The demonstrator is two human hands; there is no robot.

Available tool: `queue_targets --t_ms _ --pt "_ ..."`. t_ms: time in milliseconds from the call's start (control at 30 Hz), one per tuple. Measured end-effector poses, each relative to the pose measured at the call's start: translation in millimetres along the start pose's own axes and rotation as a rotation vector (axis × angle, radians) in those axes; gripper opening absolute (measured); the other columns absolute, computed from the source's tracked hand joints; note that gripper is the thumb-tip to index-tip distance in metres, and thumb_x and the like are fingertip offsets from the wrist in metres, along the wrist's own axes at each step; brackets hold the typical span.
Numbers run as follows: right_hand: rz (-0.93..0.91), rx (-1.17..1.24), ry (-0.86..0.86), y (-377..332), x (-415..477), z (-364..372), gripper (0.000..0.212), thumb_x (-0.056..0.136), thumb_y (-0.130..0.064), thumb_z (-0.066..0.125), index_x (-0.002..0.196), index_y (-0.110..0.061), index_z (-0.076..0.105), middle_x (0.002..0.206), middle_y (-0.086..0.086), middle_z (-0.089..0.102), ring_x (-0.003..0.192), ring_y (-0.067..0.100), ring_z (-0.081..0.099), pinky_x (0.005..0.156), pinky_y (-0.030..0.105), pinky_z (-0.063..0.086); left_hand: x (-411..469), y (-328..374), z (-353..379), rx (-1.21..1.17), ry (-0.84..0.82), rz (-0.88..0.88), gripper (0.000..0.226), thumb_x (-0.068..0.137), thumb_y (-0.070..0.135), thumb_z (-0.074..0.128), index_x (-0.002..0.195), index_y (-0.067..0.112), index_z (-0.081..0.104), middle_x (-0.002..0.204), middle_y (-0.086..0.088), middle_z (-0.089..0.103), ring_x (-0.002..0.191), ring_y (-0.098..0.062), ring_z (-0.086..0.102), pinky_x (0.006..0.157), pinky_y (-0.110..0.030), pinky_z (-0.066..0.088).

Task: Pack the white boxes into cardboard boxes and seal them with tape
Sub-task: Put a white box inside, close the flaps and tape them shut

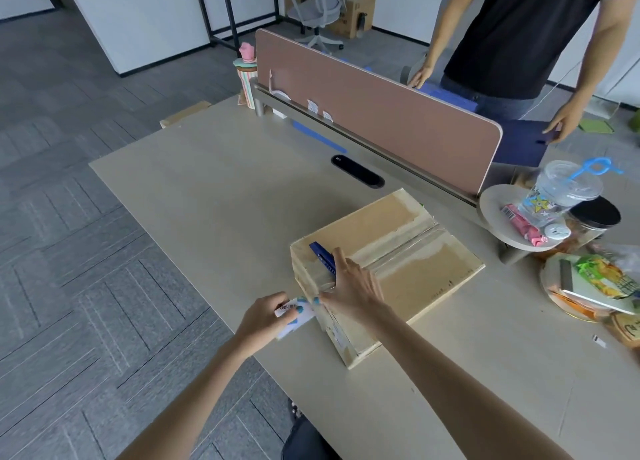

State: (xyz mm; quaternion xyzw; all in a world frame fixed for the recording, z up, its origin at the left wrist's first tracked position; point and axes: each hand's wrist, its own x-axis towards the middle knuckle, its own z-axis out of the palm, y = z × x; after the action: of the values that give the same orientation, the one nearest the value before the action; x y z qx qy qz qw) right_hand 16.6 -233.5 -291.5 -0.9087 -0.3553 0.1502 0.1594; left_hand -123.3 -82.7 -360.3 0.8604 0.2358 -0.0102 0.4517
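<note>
A closed cardboard box (415,276) lies on the desk, with clear tape along its top seam. My right hand (353,286) rests on the box's near-left corner. It holds a blue cutter (322,255) that sticks out past the thumb, and its fingertips reach over the box's left edge. Just left of the box, my left hand (266,317) grips a white tape roll with blue print (294,317) right against that edge. No white boxes are visible.
A brown divider panel (381,113) runs along the desk's back. A second person (519,33) stands behind it. At the right are a round tray (491,206) with a plastic cup, a black-lidded jar (595,213) and snack packets (602,279). The desk's left edge (166,245) is near my left hand.
</note>
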Motion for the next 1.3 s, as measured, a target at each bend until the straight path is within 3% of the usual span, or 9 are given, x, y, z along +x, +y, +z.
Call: queue_targets --t_ms 167,333,433,500,633,800,1033,1200,1300 --pt "0.004 0.002 0.009 -1 -1 0 0.056 0.072 -0.032 0.072 0.109 -0.019 0.032 0.085 0.001 0.052 0.066 0.024 0.056 0.057 0.034 0.048 -15 -2 -6 0.230 0.138 -0.023 0.047 0.070 0.059 0.047 0.062 0.015 0.032 0.051 0.002 0.037 0.049 -0.015 0.033 0.050 -0.031 0.027" --pt "0.030 0.004 -0.014 -3 -1 -1 0.052 0.077 -0.030 0.072 0.110 -0.017 0.033 0.086 0.000 0.051 0.065 0.021 0.052 0.057 0.033 0.047 -20 2 -6 0.252 0.176 -0.066 0.051 0.067 0.066 0.047 0.063 0.016 0.036 0.052 0.003 0.042 0.051 -0.019 0.040 0.050 -0.031 0.028" --pt "0.058 0.147 -0.151 1 -2 -11 0.027 0.093 -0.017 0.054 0.109 -0.013 0.033 0.086 0.002 0.047 0.067 0.018 0.047 0.059 0.034 0.041 -19 7 -6 0.330 0.182 -0.046 0.045 0.072 0.062 0.052 0.089 0.020 0.051 0.066 0.001 0.059 0.060 -0.025 0.055 0.054 -0.031 0.033" --pt "0.078 0.213 -0.248 5 -5 -18 0.017 0.096 -0.010 0.045 0.109 -0.011 0.034 0.086 0.004 0.046 0.071 0.019 0.048 0.058 0.032 0.038 -21 9 -7 0.377 0.164 -0.003 0.041 0.080 0.055 0.057 0.104 0.022 0.052 0.064 -0.001 0.059 0.058 -0.026 0.054 0.054 -0.031 0.034" --pt "0.122 0.418 -0.384 2 -23 -25 0.030 0.096 -0.003 0.048 0.123 -0.009 0.036 0.110 0.015 0.054 0.092 0.030 0.063 0.069 0.036 0.052 -25 14 -14 0.376 0.066 0.046 0.023 0.089 0.041 0.061 0.108 0.030 0.056 0.076 0.000 0.065 0.065 -0.021 0.056 0.055 -0.029 0.035" --pt "0.098 0.614 -0.362 -12 -52 -29 0.041 0.098 0.004 0.040 0.136 -0.010 0.035 0.102 0.008 0.060 0.079 0.018 0.060 0.062 0.020 0.053 -21 17 -23 0.273 -0.032 0.035 0.010 0.088 0.038 0.064 0.091 0.031 0.058 0.076 0.000 0.068 0.053 -0.019 0.055 0.046 -0.026 0.033" --pt "0.053 0.237 -0.162 -26 -82 -28 0.025 0.102 -0.005 0.038 0.127 -0.005 0.042 0.102 0.015 0.063 0.083 0.029 0.064 0.074 0.043 0.056 -14 21 -32 0.222 -0.092 0.009 0.011 0.087 0.035 0.065 0.082 0.032 0.055 0.073 0.001 0.067 0.056 -0.018 0.053 0.051 -0.026 0.036" --pt "0.021 -0.002 -0.046 -35 -100 -21 0.022 0.099 -0.003 0.041 0.120 -0.002 0.049 0.095 0.014 0.066 0.078 0.030 0.065 0.068 0.040 0.052 -10 15 -26 0.143 -0.083 0.001 0.015 0.095 0.037 0.058 0.086 0.026 0.055 0.058 0.007 0.056 0.043 -0.006 0.047 0.051 -0.026 0.036" --pt "0.029 -0.122 -0.024 -46 -108 -11 0.023 0.098 -0.002 0.043 0.120 -0.003 0.049 0.101 0.015 0.066 0.084 0.032 0.065 0.061 0.033 0.040 -10 16 -26 0.149 -0.076 0.019 0.016 0.098 0.036 0.055 0.091 0.021 0.056 0.056 0.011 0.052 0.038 -0.001 0.044 0.046 -0.025 0.030"
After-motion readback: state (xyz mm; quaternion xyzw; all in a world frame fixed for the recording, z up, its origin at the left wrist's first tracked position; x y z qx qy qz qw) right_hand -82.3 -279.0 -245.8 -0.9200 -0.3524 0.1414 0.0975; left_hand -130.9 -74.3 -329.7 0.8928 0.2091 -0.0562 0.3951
